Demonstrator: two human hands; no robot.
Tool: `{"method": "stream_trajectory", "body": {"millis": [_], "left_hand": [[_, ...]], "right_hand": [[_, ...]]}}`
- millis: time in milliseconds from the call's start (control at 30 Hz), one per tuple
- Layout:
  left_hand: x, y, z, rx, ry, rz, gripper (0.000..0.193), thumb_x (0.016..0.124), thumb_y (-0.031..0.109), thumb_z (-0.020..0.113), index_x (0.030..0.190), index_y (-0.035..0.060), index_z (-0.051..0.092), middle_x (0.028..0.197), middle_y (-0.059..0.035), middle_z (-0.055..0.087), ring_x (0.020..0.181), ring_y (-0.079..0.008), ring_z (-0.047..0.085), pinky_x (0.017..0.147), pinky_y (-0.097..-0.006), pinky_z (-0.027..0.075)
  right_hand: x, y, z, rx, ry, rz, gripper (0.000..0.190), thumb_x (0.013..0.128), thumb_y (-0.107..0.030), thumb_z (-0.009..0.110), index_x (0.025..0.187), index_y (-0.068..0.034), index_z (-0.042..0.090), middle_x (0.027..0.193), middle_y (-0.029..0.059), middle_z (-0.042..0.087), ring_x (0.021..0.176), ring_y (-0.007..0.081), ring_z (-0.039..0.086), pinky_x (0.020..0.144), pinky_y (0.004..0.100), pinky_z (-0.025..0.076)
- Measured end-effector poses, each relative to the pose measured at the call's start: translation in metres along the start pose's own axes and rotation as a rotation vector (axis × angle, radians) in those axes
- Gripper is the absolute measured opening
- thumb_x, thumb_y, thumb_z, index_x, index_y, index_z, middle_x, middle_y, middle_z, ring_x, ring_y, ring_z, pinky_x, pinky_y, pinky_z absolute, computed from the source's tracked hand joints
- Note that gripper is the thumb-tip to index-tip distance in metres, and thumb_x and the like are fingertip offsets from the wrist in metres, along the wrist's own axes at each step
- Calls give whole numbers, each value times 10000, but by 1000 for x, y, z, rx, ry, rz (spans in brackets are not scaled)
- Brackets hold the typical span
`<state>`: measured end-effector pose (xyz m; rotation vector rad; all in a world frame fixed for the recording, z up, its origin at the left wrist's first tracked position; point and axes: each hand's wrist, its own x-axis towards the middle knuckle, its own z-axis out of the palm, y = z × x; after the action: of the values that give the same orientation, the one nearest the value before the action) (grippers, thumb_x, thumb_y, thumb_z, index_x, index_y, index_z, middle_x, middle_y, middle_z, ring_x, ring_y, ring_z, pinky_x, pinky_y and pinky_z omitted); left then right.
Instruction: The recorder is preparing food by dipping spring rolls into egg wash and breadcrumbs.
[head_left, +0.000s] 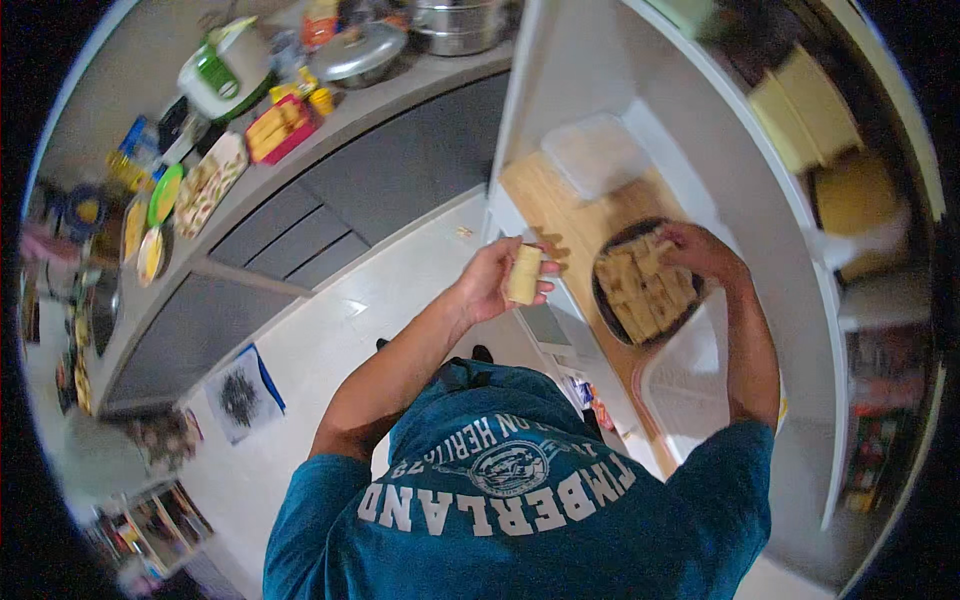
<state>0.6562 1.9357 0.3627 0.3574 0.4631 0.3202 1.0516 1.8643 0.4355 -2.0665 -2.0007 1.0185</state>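
Note:
My left hand (486, 279) is palm up above the floor beside the shelf, holding a pale yellow food roll (526, 274) against its fingers. To the right, my right hand (703, 252) reaches over the upper right rim of a dark dish (604, 306). Its fingertips pinch the edge of a pale piece (651, 250) among several light-brown rolls (646, 301) laid close together there. Blur hides the exact grip. The dish rests on a wooden shelf (553, 196).
A clear plastic container (592, 154) stands behind the dish, and a translucent lid or tray (686, 382) lies nearer me. White panels (757, 225) enclose the shelf on the right. Across the floor (360, 315), a counter (420, 82) carries a red tray of rolls (281, 131), a rice cooker (225, 71) and pots (360, 52).

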Motion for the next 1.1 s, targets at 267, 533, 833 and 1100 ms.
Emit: {"method": "stream_trajectory", "body": {"millis": [267,533,833,1100], "left_hand": [[-68,4,-48,-57,76,159,411,1037,342,427,1343,78,505,1188,-139,647,921,-267,686,799,-390,604],[-200,36,-124,-206,353,390,364,1026,305,463,1269,34,490,1239,-174,628,951,-289,684,835,-404,604],[-370,65,-226,-387,555,692,369,1026,307,435,1246,15,483,1197,-191,620,978,-308,669,865,-416,590],[-497,99,-287,-443,767,829,388,1039,275,439,1267,-36,477,1096,-177,586,989,-348,677,856,-437,610]], "right_hand": [[4,-113,12,448,-36,61,319,848,-49,748,1141,-16,626,1044,69,662,946,154,645,842,316,555],[105,-265,82,490,-264,-228,278,891,-78,734,1146,-43,630,1018,39,648,915,113,621,793,260,517],[245,-484,205,469,-509,-407,262,898,-141,743,1126,-51,651,952,12,657,868,84,603,749,252,506],[336,-687,307,467,-701,-522,325,901,-156,726,1171,-14,612,951,26,666,818,88,604,735,238,497]]}}
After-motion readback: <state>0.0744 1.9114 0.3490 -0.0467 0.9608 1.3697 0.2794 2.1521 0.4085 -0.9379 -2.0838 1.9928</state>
